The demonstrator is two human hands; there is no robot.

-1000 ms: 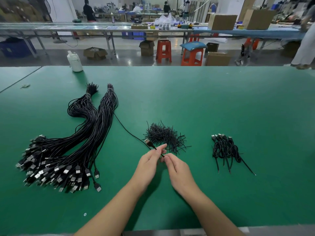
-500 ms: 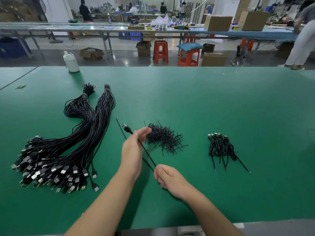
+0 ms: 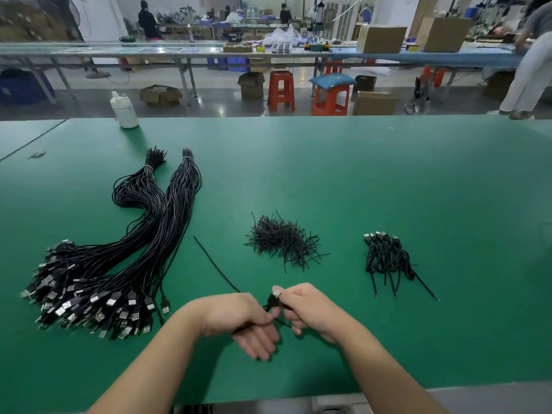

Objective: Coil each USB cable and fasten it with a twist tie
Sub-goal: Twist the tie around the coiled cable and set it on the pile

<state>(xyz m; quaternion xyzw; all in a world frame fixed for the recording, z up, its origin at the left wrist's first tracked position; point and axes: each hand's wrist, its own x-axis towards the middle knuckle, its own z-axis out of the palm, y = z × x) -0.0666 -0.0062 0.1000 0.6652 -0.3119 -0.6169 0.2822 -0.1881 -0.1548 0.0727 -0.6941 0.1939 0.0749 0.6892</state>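
One black USB cable (image 3: 215, 267) runs from the green mat into my hands near the table's front edge. My left hand (image 3: 242, 322) has the cable wrapped across its palm, fingers pointing down. My right hand (image 3: 301, 309) pinches the cable's plug end between thumb and forefinger, right beside the left hand. A large bundle of uncoiled USB cables (image 3: 119, 264) lies at the left. The heap of black twist ties (image 3: 283, 240) sits in the middle. A small pile of coiled, tied cables (image 3: 388, 258) lies at the right.
A white plastic bottle (image 3: 124, 110) stands at the far left edge of the green table (image 3: 418, 189). Beyond the table are orange stools, cardboard boxes, long benches and people working.
My left hand has dropped from holding the plug up and come back toward me. Both hands have met at the front, and the cable is now looped round the left hand with only its tail on the mat.
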